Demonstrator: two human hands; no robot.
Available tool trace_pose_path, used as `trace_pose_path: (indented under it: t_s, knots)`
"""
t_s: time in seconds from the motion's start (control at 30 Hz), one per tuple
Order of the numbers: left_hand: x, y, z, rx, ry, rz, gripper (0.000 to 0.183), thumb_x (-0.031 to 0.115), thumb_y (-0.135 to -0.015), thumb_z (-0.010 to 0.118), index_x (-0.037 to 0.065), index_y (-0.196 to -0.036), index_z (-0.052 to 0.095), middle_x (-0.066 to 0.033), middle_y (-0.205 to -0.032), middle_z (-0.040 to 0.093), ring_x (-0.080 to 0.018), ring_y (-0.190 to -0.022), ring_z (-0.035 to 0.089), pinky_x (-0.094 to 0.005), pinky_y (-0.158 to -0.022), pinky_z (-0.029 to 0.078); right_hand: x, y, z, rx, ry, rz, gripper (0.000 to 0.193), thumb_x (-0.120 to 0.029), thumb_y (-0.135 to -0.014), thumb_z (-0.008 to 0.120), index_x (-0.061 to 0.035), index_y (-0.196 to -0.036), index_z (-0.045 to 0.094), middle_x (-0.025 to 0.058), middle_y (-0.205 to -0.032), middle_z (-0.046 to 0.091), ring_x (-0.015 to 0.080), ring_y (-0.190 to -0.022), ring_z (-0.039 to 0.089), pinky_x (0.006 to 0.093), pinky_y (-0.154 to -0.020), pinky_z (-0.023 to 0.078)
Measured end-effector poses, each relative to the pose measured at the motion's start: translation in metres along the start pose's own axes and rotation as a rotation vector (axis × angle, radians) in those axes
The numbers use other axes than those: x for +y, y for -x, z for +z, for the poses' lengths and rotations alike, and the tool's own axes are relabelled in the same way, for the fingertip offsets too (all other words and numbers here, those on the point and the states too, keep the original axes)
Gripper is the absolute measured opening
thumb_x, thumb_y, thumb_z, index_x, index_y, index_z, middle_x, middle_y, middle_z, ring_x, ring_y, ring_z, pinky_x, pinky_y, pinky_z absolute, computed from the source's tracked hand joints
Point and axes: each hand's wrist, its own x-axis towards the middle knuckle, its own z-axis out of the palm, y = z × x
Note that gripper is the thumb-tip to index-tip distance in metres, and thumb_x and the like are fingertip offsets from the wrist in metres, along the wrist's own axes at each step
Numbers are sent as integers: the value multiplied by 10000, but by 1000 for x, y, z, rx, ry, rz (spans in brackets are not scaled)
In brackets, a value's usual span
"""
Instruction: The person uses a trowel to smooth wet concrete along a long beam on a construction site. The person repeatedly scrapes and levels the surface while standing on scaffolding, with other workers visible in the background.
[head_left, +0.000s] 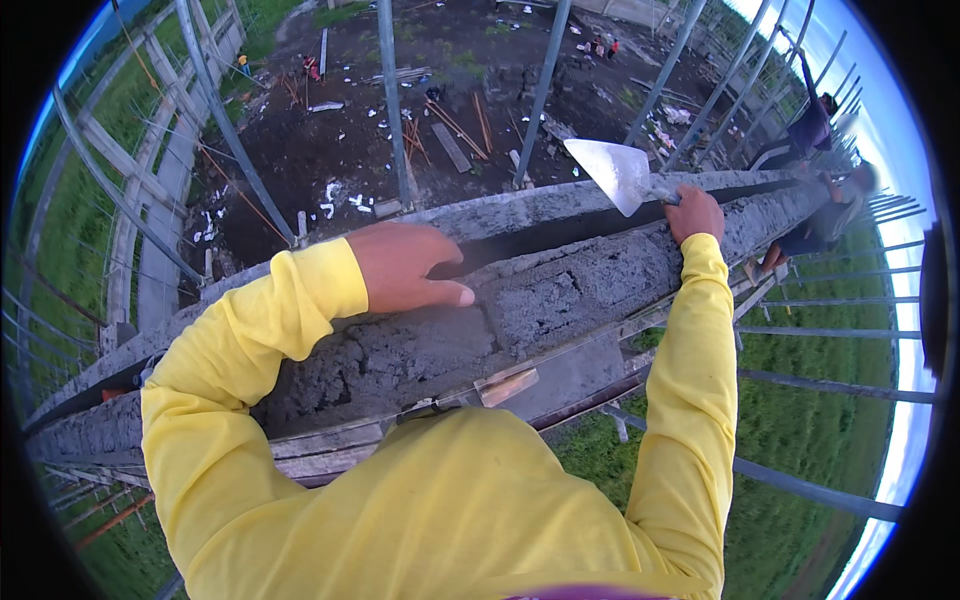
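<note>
My right hand [694,213] grips the handle of a trowel [612,172], its pale triangular blade pointing left above the far concrete ledge. Fingers apart and holding nothing, my left hand [405,268] hovers over or rests against the near strip of wet grey mortar [430,350]; I cannot tell whether it touches. The mortar is rough and cracked, smoother just below my left hand. A dark gap [530,238] runs between this strip and the far concrete ledge [510,208]. Both my arms are in yellow sleeves.
Upright metal poles [395,100] line the far side, high above dark ground strewn with planks [452,148]. Boards [510,385] edge the mortar close to my body. Other people [820,215] are on the structure at far right. Metal bars [830,332] cross above grass on the right.
</note>
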Motion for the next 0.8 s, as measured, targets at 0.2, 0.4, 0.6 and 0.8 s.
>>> trace_pose_path:
  t_s: [0.2,0.4,0.6,0.8]
  knots:
    - [-37,52,-5,-133,160,-34,959,762,-1010,664,-26,-1554,613,-265,-1512,661,-432,-1345,670,-503,-1156,516,7,-5,8,4,39,-29,316,-367,-937,778,-127,-1136,820,172,-1220,793,429,-1161,743,559,-1010,589]
    - [-54,65,29,-158,331,60,1012,668,-1001,753,-32,-1669,456,-312,-1628,541,-456,-1486,549,-509,-1248,443,16,-8,20,57,44,-58,331,-397,-945,798,-83,-1045,776,169,-1153,768,449,-1108,730,565,-960,577]
    - [-62,61,44,-102,387,142,991,629,-982,784,-47,-1642,485,-309,-1598,563,-461,-1510,521,-517,-1288,398,21,-9,22,50,29,-55,339,-402,-959,782,-83,-1071,766,174,-1163,759,453,-1125,717,564,-958,570]
    - [-57,61,41,-83,389,139,990,636,-972,784,-60,-1619,507,-328,-1563,586,-474,-1477,549,-516,-1268,419,20,-10,21,36,35,-28,334,-404,-965,770,-81,-1051,753,176,-1157,755,455,-1129,711,559,-949,566]
